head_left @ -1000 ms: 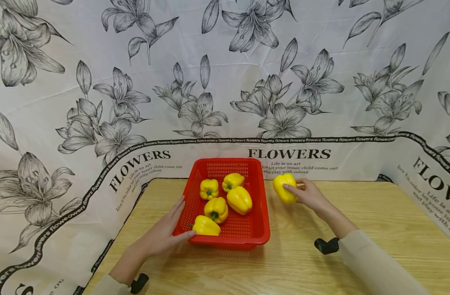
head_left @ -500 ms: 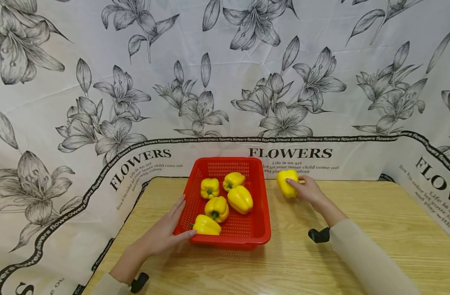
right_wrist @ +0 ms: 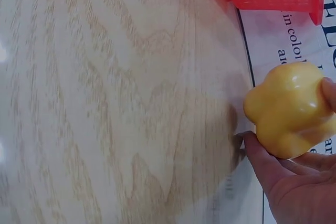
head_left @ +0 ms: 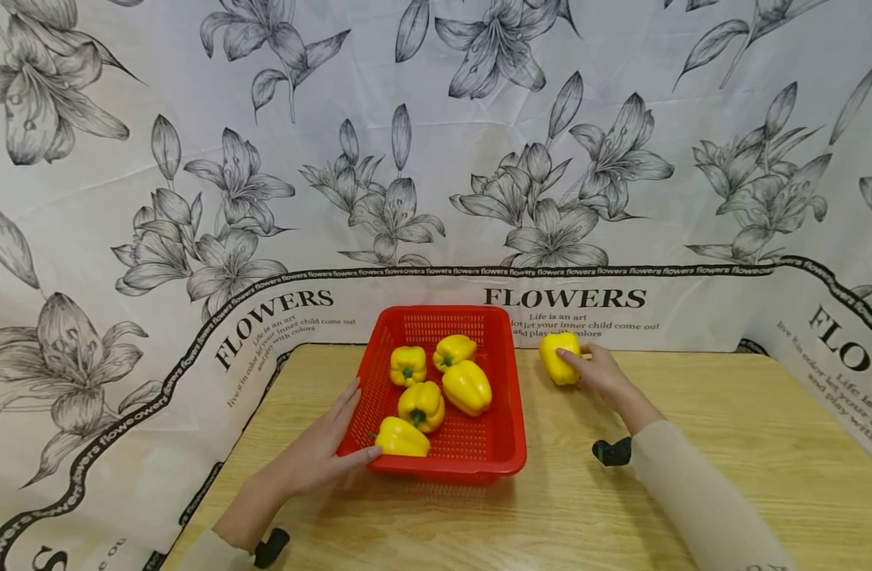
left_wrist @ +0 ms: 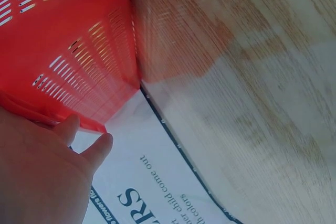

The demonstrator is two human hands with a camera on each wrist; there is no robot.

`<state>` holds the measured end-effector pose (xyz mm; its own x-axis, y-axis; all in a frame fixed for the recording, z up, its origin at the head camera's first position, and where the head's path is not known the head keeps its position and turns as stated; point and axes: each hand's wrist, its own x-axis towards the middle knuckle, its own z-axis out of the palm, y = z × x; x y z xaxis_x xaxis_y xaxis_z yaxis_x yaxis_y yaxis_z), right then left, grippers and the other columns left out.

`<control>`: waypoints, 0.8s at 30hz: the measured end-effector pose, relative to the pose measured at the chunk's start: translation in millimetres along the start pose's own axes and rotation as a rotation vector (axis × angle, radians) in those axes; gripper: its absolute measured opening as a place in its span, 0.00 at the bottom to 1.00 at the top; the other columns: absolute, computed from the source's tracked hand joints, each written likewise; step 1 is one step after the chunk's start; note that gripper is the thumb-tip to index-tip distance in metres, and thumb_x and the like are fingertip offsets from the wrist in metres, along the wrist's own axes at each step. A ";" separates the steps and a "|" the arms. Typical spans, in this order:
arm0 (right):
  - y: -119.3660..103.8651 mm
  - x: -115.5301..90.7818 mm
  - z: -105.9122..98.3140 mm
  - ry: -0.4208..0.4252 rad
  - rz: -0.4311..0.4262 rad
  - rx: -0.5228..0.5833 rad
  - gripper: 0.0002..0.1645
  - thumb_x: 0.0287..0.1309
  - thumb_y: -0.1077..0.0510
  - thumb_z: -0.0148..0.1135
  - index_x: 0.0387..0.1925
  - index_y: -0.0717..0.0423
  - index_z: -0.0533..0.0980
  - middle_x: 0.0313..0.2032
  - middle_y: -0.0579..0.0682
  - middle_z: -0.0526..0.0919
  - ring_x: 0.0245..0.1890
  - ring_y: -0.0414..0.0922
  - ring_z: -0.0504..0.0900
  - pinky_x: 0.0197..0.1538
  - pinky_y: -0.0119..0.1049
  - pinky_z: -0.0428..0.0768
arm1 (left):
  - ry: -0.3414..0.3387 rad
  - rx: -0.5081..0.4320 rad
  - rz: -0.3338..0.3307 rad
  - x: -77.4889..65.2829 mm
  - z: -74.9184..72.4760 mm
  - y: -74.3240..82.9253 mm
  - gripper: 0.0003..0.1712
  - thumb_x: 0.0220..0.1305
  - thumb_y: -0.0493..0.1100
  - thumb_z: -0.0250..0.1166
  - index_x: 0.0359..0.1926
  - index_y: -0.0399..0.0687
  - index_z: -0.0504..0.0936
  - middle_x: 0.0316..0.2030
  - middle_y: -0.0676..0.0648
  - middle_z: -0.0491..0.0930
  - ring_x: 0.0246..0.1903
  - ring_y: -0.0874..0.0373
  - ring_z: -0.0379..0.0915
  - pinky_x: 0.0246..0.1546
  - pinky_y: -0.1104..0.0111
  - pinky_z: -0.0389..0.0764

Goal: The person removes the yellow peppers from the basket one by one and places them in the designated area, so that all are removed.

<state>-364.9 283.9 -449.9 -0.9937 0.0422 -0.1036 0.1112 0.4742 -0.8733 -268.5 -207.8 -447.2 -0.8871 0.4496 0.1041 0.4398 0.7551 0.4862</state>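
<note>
A red plastic basket point(head_left: 507, 396) with slotted walls stands on the wooden table and holds several yellow bell peppers point(head_left: 467, 388). My left hand point(head_left: 314, 452) rests against its near left corner, thumb lying on the front rim and straight fingers along the left side. In the left wrist view, two fingertips reach the rim of the basket point(left_wrist: 79, 72). Right of the basket, my right hand point(head_left: 607, 377) holds one yellow bell pepper point(head_left: 558, 358) near the table's back edge. The right wrist view shows this pepper point(right_wrist: 289, 108) between thumb and fingers, its lobed end facing the camera.
A white cloth point(head_left: 421, 198) printed with black flowers and lettering hangs behind the table point(head_left: 707, 420) and down its left side. A black wrist device point(head_left: 612, 452) sits below the right wrist, another point(head_left: 271, 547) below the left.
Between one second and half a second ago, my right hand and its pepper moved slightly back and right; since then they shift only a little. The left hand and basket keep their places.
</note>
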 end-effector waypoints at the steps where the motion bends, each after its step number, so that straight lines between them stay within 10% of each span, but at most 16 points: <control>1: 0.5 0.0 0.1 -0.001 0.001 0.001 0.53 0.75 0.37 0.51 0.74 0.79 0.49 0.69 0.76 0.58 0.59 0.59 0.71 0.58 0.47 0.79 | 0.000 0.001 0.000 0.1 -0.2 0.3 0.61 0.64 0.75 0.59 0.83 0.51 0.42 0.82 0.55 0.35 0.79 0.47 0.44 0.73 0.45 0.60; 24: 1.0 1.3 2.8 0.022 -0.001 -0.040 0.51 0.76 0.39 0.50 0.73 0.80 0.50 0.72 0.77 0.55 0.67 0.64 0.63 0.70 0.57 0.67 | -0.001 0.012 0.002 0.1 -0.7 1.8 0.62 0.64 0.77 0.58 0.83 0.50 0.42 0.82 0.54 0.35 0.79 0.48 0.44 0.73 0.47 0.60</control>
<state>-366.0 282.0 -452.3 -0.9939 0.0609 -0.0918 0.1101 0.5087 -0.8539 -267.9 -206.7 -445.7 -0.8859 0.4521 0.1041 0.4436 0.7597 0.4755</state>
